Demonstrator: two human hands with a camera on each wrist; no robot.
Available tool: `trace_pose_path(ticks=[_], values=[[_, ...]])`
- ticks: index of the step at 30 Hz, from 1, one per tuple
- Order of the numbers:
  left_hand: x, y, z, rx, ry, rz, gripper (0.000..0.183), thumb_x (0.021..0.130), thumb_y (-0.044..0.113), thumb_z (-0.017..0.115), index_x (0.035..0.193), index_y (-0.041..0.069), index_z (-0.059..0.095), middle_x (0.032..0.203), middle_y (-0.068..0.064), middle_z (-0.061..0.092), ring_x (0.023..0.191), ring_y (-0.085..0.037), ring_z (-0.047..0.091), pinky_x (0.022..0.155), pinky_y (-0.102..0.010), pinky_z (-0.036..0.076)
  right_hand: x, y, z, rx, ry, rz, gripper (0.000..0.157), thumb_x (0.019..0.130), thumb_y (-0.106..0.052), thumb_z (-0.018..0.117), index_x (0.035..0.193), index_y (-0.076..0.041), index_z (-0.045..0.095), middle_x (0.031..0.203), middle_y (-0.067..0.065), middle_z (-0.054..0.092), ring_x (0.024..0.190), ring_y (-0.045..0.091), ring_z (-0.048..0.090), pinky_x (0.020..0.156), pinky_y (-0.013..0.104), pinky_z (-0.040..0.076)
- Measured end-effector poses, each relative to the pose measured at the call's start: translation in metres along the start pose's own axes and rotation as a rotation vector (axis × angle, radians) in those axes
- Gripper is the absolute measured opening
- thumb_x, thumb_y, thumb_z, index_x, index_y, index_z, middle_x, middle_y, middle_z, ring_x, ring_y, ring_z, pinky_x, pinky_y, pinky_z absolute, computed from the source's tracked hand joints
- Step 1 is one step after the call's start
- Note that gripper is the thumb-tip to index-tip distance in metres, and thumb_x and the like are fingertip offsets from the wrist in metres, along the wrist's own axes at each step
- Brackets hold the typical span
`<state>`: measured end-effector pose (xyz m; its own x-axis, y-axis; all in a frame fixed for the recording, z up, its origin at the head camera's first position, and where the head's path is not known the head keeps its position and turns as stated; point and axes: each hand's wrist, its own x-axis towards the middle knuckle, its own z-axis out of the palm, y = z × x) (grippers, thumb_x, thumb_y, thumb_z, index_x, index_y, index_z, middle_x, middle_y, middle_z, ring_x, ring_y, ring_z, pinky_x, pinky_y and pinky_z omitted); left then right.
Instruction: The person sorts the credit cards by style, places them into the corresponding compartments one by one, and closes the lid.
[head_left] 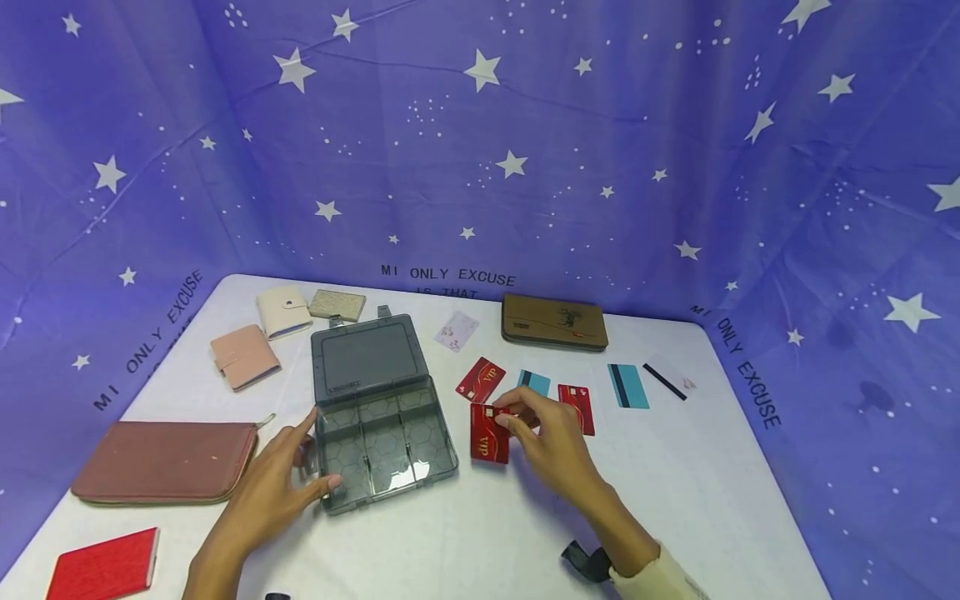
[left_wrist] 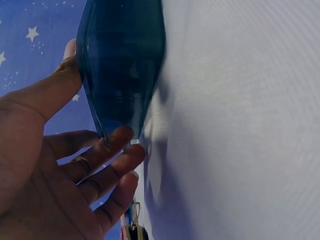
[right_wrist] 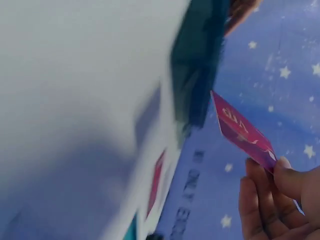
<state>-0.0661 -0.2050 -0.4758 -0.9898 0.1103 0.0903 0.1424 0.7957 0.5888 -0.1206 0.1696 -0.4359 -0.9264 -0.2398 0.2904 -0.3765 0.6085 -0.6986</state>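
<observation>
A red VIP card [head_left: 487,433] is pinched between the thumb and fingers of my right hand [head_left: 551,442], raised above the white table; the right wrist view shows the lettered card [right_wrist: 242,127] held at one end. My left hand [head_left: 266,487] rests along the left side of a dark translucent divided box [head_left: 390,450], fingers spread and thumb at the near left rim. The box's lid [head_left: 367,358] is flipped back, and its compartments hold nothing visible. In the left wrist view, the fingertips touch the corner of the box [left_wrist: 120,65].
Behind my right hand lie another red VIP card [head_left: 482,379], a red card [head_left: 576,408], blue cards [head_left: 627,386] and pale cards [head_left: 456,331]. A brown wallet [head_left: 555,322] sits at the back. Left are a long brown wallet [head_left: 165,462], pink wallet [head_left: 245,357] and red booklet [head_left: 105,567].
</observation>
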Motion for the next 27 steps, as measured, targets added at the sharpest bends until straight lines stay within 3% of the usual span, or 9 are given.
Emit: trace_pose_path(ticks=[5, 9, 15, 20, 24, 27], values=[[0.0, -0.001, 0.0, 0.0, 0.007, 0.004, 0.099, 0.079, 0.052, 0.079, 0.157, 0.016, 0.031, 0.109, -0.003, 0.059, 0.088, -0.014, 0.054, 0.074, -0.038, 0.045, 0.019, -0.019, 0.022, 0.132, -0.002, -0.079, 0.016, 0.088, -0.014, 0.076, 0.1, -0.022, 0.07, 0.085, -0.007, 0.074, 0.071, 0.009, 0.069, 0.066, 0.023, 0.056], [0.0, -0.002, 0.001, 0.008, 0.012, 0.01, 0.099, 0.079, 0.049, 0.081, 0.157, 0.016, 0.031, 0.109, -0.002, 0.059, 0.087, -0.013, 0.053, 0.074, -0.037, 0.045, 0.031, -0.027, 0.042, 0.105, -0.018, -0.117, 0.013, 0.086, -0.013, 0.077, 0.096, -0.018, 0.07, 0.083, -0.008, 0.074, 0.069, 0.007, 0.069, 0.065, 0.021, 0.054], [0.001, -0.001, 0.001, 0.016, 0.019, 0.017, 0.099, 0.078, 0.05, 0.081, 0.157, 0.015, 0.032, 0.108, -0.002, 0.059, 0.087, -0.012, 0.053, 0.073, -0.036, 0.044, 0.041, -0.032, 0.062, -0.063, -0.013, -0.151, 0.009, 0.086, -0.022, 0.078, 0.093, -0.023, 0.072, 0.081, -0.013, 0.073, 0.071, 0.001, 0.063, 0.063, 0.021, 0.048], [0.001, 0.0, 0.001, 0.015, 0.025, 0.015, 0.099, 0.078, 0.046, 0.083, 0.157, 0.015, 0.032, 0.105, -0.002, 0.058, 0.084, -0.013, 0.052, 0.072, -0.035, 0.044, 0.043, -0.031, 0.072, -0.265, -0.042, -0.192, 0.009, 0.085, -0.028, 0.079, 0.093, -0.027, 0.075, 0.085, -0.014, 0.072, 0.079, 0.006, 0.055, 0.062, 0.024, 0.047], [0.0, 0.0, 0.0, 0.015, 0.028, 0.017, 0.099, 0.078, 0.047, 0.082, 0.157, 0.015, 0.032, 0.102, -0.002, 0.058, 0.083, -0.013, 0.051, 0.072, -0.035, 0.043, 0.039, -0.027, 0.077, -0.473, -0.12, -0.238, 0.017, 0.085, -0.037, 0.079, 0.096, -0.025, 0.079, 0.107, -0.004, 0.068, 0.1, 0.015, 0.051, 0.074, 0.03, 0.051], [0.0, 0.0, 0.0, 0.015, 0.028, 0.016, 0.099, 0.078, 0.049, 0.081, 0.157, 0.016, 0.032, 0.1, -0.002, 0.057, 0.083, -0.013, 0.051, 0.072, -0.036, 0.044, 0.034, -0.023, 0.078, -0.533, -0.231, -0.244, 0.031, 0.085, -0.047, 0.076, 0.105, -0.024, 0.08, 0.126, 0.004, 0.061, 0.116, 0.021, 0.047, 0.09, 0.036, 0.047]])
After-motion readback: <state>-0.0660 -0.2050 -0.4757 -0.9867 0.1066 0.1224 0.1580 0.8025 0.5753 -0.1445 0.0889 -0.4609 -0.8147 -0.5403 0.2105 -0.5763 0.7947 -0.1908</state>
